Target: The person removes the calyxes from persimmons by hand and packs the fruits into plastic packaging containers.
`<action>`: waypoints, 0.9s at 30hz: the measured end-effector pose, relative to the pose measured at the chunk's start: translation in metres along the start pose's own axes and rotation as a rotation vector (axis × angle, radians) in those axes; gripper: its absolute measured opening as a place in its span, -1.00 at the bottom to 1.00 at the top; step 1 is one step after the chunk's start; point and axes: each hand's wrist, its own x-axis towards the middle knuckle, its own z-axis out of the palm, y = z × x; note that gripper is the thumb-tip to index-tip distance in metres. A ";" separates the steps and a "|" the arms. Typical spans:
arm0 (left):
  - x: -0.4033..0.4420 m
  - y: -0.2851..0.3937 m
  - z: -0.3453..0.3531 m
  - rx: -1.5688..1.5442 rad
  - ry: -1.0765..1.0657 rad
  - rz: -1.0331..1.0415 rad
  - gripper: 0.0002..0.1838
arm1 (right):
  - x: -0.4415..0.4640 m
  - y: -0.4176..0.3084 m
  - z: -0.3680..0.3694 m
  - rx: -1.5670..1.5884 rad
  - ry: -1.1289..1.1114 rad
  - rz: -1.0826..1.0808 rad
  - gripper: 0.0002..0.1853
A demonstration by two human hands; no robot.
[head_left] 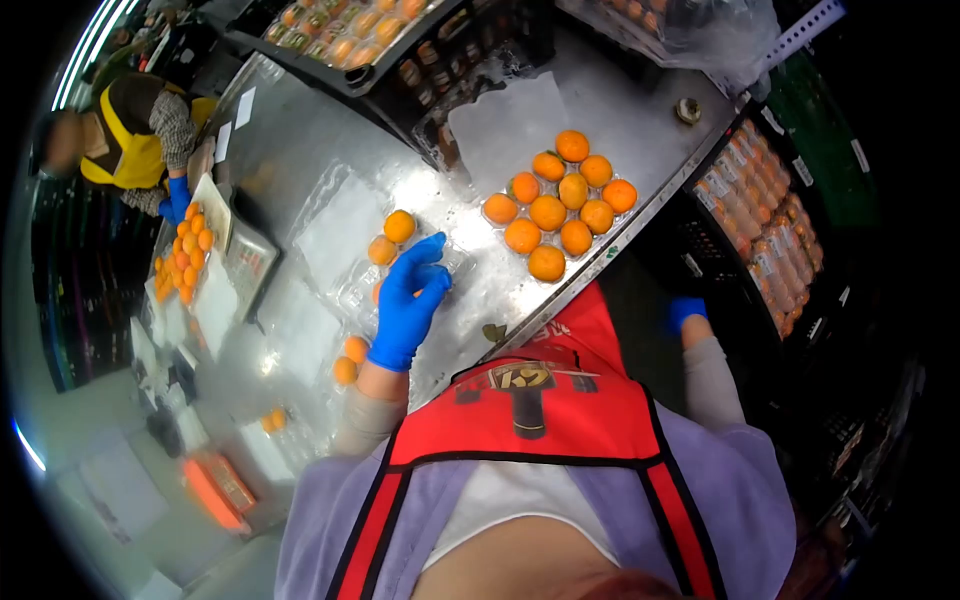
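My left hand [408, 305], in a blue glove, is over a clear plastic tray; its visible fingers are apart and nothing shows between them. Orange fruits [400, 226] sit in that tray beside the fingers, one partly hidden behind the hand. To the right, a fuller clear tray holds several orange fruits [547, 212] near the edge of the metal table [455, 345]. My right hand [686, 312], also gloved in blue, hangs beyond the table edge near a black crate; its fingers are blurred and dark.
A black crate [400, 110] of packed fruit stands at the top. Another crate [715, 235] with packed fruit is on the right. At the left, a co-worker [140, 135] in a yellow apron reaches toward fruit near a scale [250, 262]. A leaf [494, 332] lies near the table edge.
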 end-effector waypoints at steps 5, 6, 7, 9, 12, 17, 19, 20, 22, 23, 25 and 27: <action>0.014 0.002 0.016 0.086 -0.059 0.025 -0.53 | -0.053 -0.058 -0.050 0.539 0.278 -0.091 -0.73; 0.017 0.004 0.019 0.130 -0.064 0.020 -0.52 | -0.068 -0.081 -0.062 0.731 0.323 -0.185 -0.75; 0.017 0.005 0.020 0.176 -0.066 0.009 -0.52 | -0.079 -0.092 -0.067 0.923 0.363 -0.276 -0.76; 0.018 0.003 0.023 0.204 -0.076 0.042 -0.52 | -0.073 -0.085 -0.068 0.990 0.271 -0.561 -0.71; 0.018 0.000 0.029 0.286 -0.101 0.131 -0.52 | 0.010 0.064 -0.006 0.437 0.137 -0.243 -0.70; 0.021 0.001 0.035 0.564 -0.164 0.327 -0.54 | 0.028 0.046 0.039 -0.298 0.036 -0.061 -0.67; 0.022 -0.007 0.035 0.574 -0.156 0.333 -0.54 | 0.017 -0.006 0.028 0.247 -0.008 -0.122 -0.70; 0.022 -0.010 0.036 0.591 -0.156 0.361 -0.54 | 0.010 -0.027 0.024 0.159 0.125 -0.208 -0.74; 0.022 -0.011 0.038 0.603 -0.153 0.390 -0.53 | -0.004 -0.073 0.012 0.065 0.259 -0.296 -0.78; 0.020 -0.010 0.039 0.507 -0.162 0.306 -0.48 | -0.011 -0.097 0.007 0.178 0.334 -0.316 -0.79; 0.019 -0.011 0.041 0.412 -0.170 0.223 -0.43 | -0.012 -0.116 -0.004 0.307 0.468 -0.390 -0.77; 0.020 -0.016 0.046 -0.156 -0.095 -0.218 -0.32 | 0.002 -0.139 -0.017 0.443 0.527 -0.369 -0.73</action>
